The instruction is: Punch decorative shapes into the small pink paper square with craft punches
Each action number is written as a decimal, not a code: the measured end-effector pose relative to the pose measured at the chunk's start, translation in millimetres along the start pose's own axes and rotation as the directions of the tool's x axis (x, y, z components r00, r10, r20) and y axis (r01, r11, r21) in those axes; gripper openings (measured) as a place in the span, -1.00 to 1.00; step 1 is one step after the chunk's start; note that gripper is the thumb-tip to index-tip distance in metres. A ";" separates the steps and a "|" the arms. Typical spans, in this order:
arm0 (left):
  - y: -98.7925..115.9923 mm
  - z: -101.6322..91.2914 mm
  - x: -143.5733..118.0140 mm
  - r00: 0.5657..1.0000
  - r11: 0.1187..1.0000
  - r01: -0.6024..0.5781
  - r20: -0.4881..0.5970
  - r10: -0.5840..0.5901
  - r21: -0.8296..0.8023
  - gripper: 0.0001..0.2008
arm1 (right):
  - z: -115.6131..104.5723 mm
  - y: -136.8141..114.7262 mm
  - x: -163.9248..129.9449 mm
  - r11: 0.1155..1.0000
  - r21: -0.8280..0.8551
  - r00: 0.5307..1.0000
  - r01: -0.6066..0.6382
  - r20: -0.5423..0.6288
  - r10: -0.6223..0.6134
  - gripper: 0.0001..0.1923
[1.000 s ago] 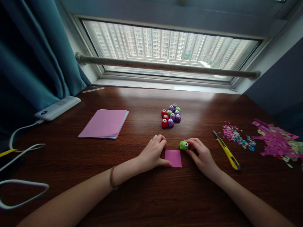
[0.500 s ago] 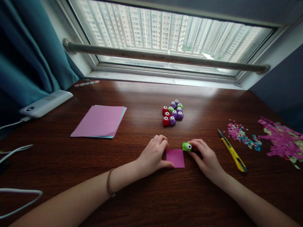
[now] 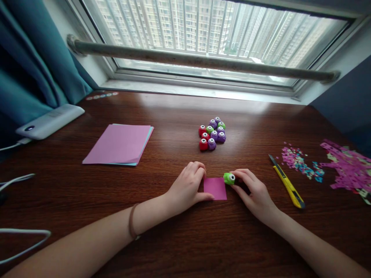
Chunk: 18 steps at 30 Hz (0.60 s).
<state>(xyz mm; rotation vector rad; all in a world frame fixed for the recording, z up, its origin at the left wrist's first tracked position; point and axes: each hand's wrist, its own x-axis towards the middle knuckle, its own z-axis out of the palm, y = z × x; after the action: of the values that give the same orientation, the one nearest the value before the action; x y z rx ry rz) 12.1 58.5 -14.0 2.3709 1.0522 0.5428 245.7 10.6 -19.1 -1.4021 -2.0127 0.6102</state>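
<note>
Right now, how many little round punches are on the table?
9: eight clustered mid-table, two red, two green, four purple, and one green punch in the right hand. More may hide behind.

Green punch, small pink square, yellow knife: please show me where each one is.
green punch (image 3: 228,178), head view, on its green body beside the right hand.
small pink square (image 3: 215,188), head view, on its middle.
yellow knife (image 3: 286,184), head view, on its yellow handle.

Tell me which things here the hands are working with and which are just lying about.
In hand:
left hand on pink square
right hand holding green punch

Lying about:
punches
paper stack
knife
scraps
power bank
</note>
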 end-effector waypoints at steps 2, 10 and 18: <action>-0.1 0.3 -0.2 1.000 1.000 -0.001 -0.002 0.001 0.001 -0.56 | -0.1 -0.6 0.2 1.000 -0.003 1.000 0.002 -0.012 -0.002 -0.74; -0.3 0.8 -1.1 1.000 1.000 0.002 0.003 -0.002 0.007 -0.55 | -0.7 -4.7 3.0 0.999 0.025 1.000 -0.021 -0.023 0.021 -0.77; 0.1 0.1 0.6 1.000 1.000 0.015 0.024 -0.016 0.019 -0.53 | -2.3 -5.6 0.6 1.000 -0.010 1.000 0.018 0.012 -0.018 -0.75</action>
<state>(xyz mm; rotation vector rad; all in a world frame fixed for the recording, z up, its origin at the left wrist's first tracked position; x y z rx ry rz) 12.5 59.0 -13.9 2.3778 1.0689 0.4993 243.4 9.4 -13.6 -1.3875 -2.0382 0.6028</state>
